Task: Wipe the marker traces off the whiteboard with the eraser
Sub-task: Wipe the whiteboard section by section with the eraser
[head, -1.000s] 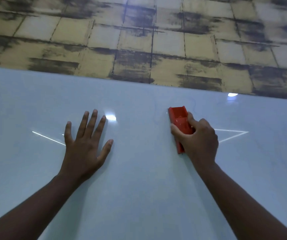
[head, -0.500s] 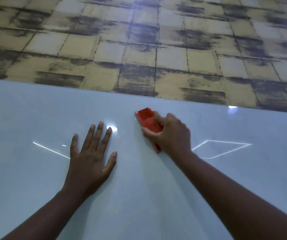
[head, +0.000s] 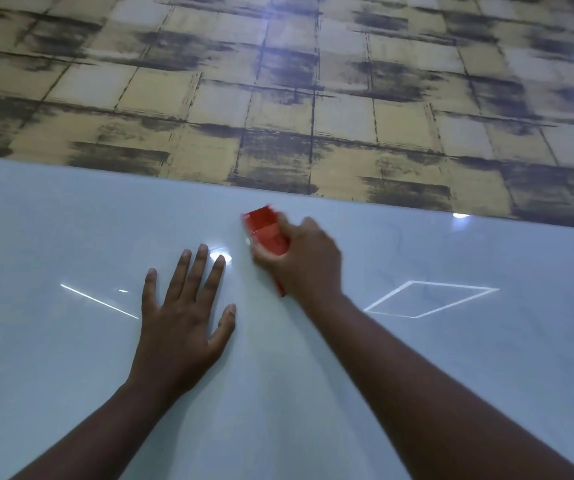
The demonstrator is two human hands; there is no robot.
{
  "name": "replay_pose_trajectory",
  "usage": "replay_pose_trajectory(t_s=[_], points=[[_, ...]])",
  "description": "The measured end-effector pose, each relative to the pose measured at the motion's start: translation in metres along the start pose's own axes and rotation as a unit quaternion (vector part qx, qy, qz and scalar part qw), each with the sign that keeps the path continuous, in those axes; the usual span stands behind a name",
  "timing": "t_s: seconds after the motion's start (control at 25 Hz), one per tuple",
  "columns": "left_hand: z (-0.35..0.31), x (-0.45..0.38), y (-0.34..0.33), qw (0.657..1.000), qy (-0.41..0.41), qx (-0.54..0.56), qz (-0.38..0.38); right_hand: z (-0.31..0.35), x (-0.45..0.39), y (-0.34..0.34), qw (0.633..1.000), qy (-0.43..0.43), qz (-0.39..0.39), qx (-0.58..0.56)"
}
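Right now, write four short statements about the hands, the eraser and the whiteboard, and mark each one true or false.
1. The right hand grips the red eraser. True.
2. The left hand holds a marker. False: it lies flat on the whiteboard, fingers spread, holding nothing.
3. The eraser sits to the right of the left hand. True.
4. The eraser lies on the tiled floor. False: it is on the whiteboard, near its far edge.

Right hand [head: 308,261] grips red eraser [head: 266,230] on whiteboard [head: 71,237]; left hand [head: 181,323] lies flat.
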State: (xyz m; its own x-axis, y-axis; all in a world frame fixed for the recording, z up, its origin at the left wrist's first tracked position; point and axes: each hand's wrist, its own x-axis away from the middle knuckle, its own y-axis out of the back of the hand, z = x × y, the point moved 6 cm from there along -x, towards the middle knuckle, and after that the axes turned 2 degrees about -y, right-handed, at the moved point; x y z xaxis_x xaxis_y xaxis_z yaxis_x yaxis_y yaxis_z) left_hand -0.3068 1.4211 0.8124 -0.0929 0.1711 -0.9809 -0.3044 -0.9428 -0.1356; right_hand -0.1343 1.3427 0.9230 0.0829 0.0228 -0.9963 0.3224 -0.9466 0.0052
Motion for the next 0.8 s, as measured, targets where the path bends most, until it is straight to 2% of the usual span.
replay_pose_trajectory(t_s=[0.08,0.2,0.28,0.44,0.52,0.68,0.8], points=[[0.001,0.000,-0.001,1.000,-0.006,-0.008,0.003,0.027,0.014,-0.012,0.997,0.063,0.028,0.018],[-0.002,-0.008,0.004,0.999,-0.028,-0.015,0.002,0.000,0.000,0.006,0.996,0.056,0.043,0.048],[-0.009,-0.016,0.008,0.999,-0.037,-0.005,-0.005,-0.051,-0.014,0.035,0.998,-0.019,0.022,0.060],[-0.051,-0.018,0.005,0.998,-0.054,0.025,-0.005,-0.168,-0.006,0.103,0.976,-0.194,-0.088,0.043],[-0.080,-0.009,-0.003,0.997,-0.071,0.038,0.007,-0.195,0.001,0.117,0.967,-0.225,-0.111,0.036],[-0.112,0.004,-0.015,0.999,-0.038,0.031,0.017,-0.188,0.005,0.110,0.968,-0.231,-0.099,0.015],[-0.116,0.004,-0.014,0.999,-0.031,0.023,0.016,-0.139,0.019,0.079,0.988,-0.143,-0.052,0.019]])
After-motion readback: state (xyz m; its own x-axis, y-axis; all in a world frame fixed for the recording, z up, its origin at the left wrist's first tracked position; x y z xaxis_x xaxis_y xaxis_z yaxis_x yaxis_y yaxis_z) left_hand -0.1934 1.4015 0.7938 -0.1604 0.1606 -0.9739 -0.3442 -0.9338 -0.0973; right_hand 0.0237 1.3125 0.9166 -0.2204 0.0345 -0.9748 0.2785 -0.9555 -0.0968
